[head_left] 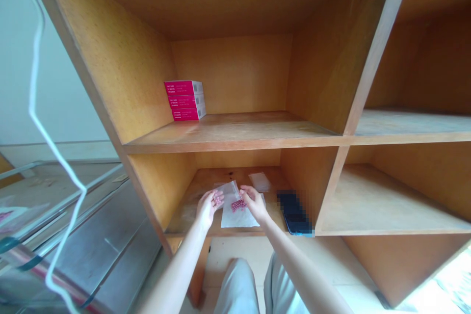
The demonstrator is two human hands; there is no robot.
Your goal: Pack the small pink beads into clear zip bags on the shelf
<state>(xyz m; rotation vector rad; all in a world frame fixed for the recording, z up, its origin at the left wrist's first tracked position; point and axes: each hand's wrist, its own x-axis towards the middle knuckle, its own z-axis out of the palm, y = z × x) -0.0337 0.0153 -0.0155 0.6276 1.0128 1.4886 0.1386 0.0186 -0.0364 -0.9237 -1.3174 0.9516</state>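
A clear resealable plastic bag [228, 190] is seen standing tilted just beside the left hand [208, 208], and a few pink beads [218, 199] are cradled in that hand's fingers (small and round, as far as can be made out). A larger cluster of pink beads [238, 205] is laid on a white paper sheet [241, 218], just below the right hand [253, 202]. A smaller white packet [259, 182] is left lying farther back on the wooden shelf [187, 212], apart from both hands.

The lower wooden shelf [191, 211] carries a white sheet [239, 218], a small pale packet [259, 181] and a dark phone [294, 211].
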